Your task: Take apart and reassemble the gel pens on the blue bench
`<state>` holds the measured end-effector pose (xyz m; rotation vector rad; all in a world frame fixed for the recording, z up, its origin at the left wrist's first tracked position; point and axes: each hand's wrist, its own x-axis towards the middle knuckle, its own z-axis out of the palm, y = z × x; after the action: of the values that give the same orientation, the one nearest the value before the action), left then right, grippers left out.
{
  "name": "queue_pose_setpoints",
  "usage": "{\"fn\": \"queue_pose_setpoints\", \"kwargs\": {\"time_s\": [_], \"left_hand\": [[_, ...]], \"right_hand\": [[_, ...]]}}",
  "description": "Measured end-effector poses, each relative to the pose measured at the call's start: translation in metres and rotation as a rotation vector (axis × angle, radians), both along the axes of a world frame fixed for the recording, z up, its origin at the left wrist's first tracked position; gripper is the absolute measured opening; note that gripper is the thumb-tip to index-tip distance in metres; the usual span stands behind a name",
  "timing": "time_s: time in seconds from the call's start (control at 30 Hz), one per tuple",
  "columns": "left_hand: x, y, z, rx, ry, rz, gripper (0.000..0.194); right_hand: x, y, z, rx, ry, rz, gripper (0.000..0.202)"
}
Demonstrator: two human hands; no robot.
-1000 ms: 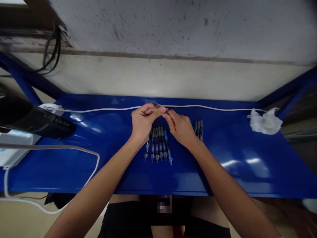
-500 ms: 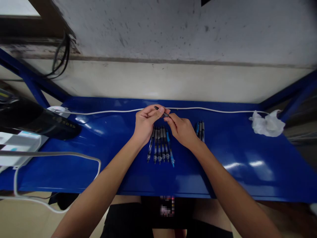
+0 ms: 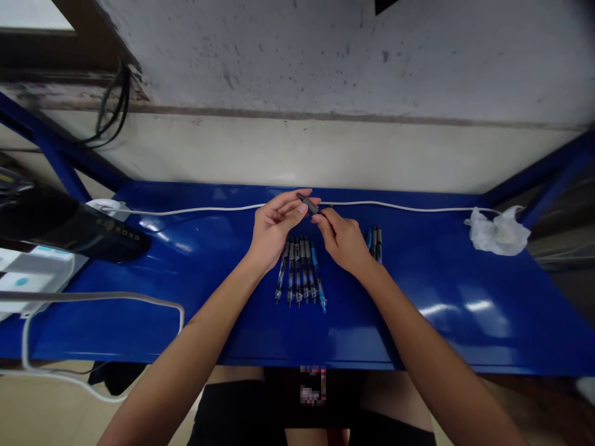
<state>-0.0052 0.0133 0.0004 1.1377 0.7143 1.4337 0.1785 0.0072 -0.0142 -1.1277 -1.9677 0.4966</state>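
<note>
A dark grey pen (image 3: pixel 308 204) is held slantwise between my two hands above the table; its lower right end is hidden by fingers. My left hand (image 3: pixel 277 224) pinches it with the thumb on top, the other fingers behind it. On its right end the fingertips of my right hand (image 3: pixel 344 240) are closed. Just below the hands lies a row of several pens (image 3: pixel 299 269) with grey grips and clear barrels. At the right end of that row is a blue pen (image 3: pixel 319 279). Beside my right wrist lies a smaller group of pens (image 3: pixel 378 240), partly covered by the arm.
The blue table (image 3: pixel 195 241) meets a wall at the back. A white cable (image 3: pixel 204 209) runs along its rear. Crumpled white plastic (image 3: pixel 497 232) lies at the right. On the left are a black cylinder (image 3: pixel 106 229), a white box (image 3: pixel 28 272) and a looping cable (image 3: pixel 139 296).
The left fingers have spread a little, and more of the grey pen shows between the hands. My right hand has shifted slightly right. The pens on the table stay put.
</note>
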Motion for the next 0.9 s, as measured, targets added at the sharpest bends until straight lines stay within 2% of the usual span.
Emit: {"fn": "queue_pose_setpoints", "kwargs": {"time_s": [0.07,0.17,0.23,0.33,0.4,0.6,0.9], "left_hand": [[0.0005,0.0018,-0.0036,0.003,0.019,0.075,0.023],[0.0009,0.0036,-0.0067,-0.007,0.039,0.148,0.030],[0.0004,0.0033,-0.0054,-0.024,0.013,0.122,0.032],[-0.0011,0.0017,-0.0007,-0.023,-0.055,-0.011,0.036],[-0.0018,0.0012,0.0009,-0.018,-0.050,-0.050,0.039],[-0.0002,0.0045,-0.0053,-0.011,0.039,0.144,0.025],[0.0027,0.0034,-0.0062,-0.034,0.003,0.149,0.035]], "right_hand": [[-0.0005,-0.0005,0.0003,-0.010,-0.004,0.017,0.039],[-0.0021,-0.0014,-0.0003,-0.002,-0.016,0.041,0.038],[-0.0026,-0.0015,-0.0008,0.010,-0.016,0.047,0.037],[-0.0018,-0.0008,-0.0010,0.016,-0.010,0.036,0.036],[-0.0010,-0.0002,-0.0005,0.021,-0.008,0.025,0.037],[-0.0013,-0.0004,0.0010,0.026,-0.029,0.031,0.040],[-0.0010,0.0002,-0.0031,0.051,-0.067,0.071,0.037]]}}
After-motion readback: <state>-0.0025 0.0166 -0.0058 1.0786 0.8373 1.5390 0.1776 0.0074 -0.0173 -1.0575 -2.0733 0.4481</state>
